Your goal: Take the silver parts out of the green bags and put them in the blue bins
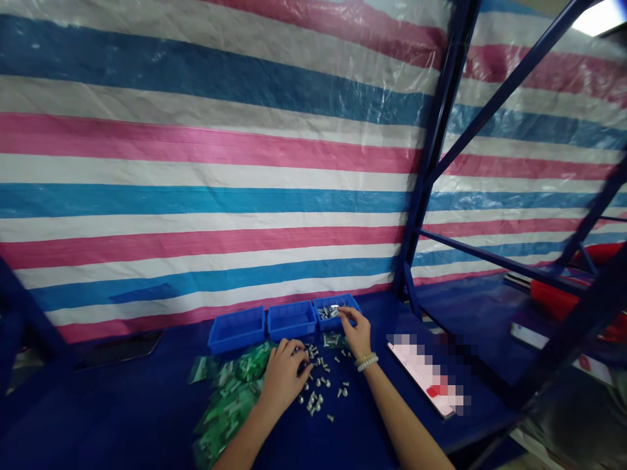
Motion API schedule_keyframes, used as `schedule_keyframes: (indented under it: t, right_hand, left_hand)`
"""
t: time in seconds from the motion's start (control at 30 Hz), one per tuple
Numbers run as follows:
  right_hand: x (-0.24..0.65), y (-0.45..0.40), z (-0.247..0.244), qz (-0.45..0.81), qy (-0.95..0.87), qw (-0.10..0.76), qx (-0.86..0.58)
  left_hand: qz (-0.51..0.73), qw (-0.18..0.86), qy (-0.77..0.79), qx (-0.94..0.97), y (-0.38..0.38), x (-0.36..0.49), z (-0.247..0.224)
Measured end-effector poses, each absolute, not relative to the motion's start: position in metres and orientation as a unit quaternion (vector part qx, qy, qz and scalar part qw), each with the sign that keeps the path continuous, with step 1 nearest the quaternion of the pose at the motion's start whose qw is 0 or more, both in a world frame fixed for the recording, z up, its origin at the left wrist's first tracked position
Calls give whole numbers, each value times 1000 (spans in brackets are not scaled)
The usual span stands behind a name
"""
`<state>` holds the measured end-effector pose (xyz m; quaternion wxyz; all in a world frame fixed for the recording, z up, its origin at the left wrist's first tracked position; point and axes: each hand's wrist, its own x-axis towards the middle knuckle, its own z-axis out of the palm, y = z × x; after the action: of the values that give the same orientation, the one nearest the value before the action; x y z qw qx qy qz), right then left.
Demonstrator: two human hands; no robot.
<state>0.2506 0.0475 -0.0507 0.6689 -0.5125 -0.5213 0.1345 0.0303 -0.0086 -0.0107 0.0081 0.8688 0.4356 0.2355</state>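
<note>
My right hand [356,333] reaches over the edge of the right-hand blue bin [351,301]. Its thumb and forefinger are pinched at a small shiny metal piece [334,307], too small to name surely. Inside that bin lie several small silvery metal pieces [327,313]. My left hand [287,372] is low over the table, fingers bent and apart from the thumb, at the edge of a scatter of loose screws [318,399]. What lies under its palm is hidden. Beside it is a pile of small clear and green plastic bags [228,408]. Another clear bag with metal parts [333,340] lies before the right bin.
Two more blue bins, a middle one [292,320] and a left one [238,329], stand along the striped sheet [220,196]. A phone-like pink slab [424,378], partly blurred, lies right of my forearm. A dark flat object [120,349] rests far left. A blue metal post [424,170] rises behind.
</note>
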Motion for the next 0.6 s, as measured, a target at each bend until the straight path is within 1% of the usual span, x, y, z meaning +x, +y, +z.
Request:
schedule_keyframes:
  t: [0.2,0.33,0.6]
  right_hand:
    - [249,47,-49,127,-533,663,-510]
    - [245,43,-45,121,-546,657,-505]
    - [235,36,-42,104,-589,630,-496]
  left_hand:
    - [194,7,440,877,-11,33,-15]
    - [180,8,465,867,-10,33,-15]
    - [169,17,463,870,-9,32,-18]
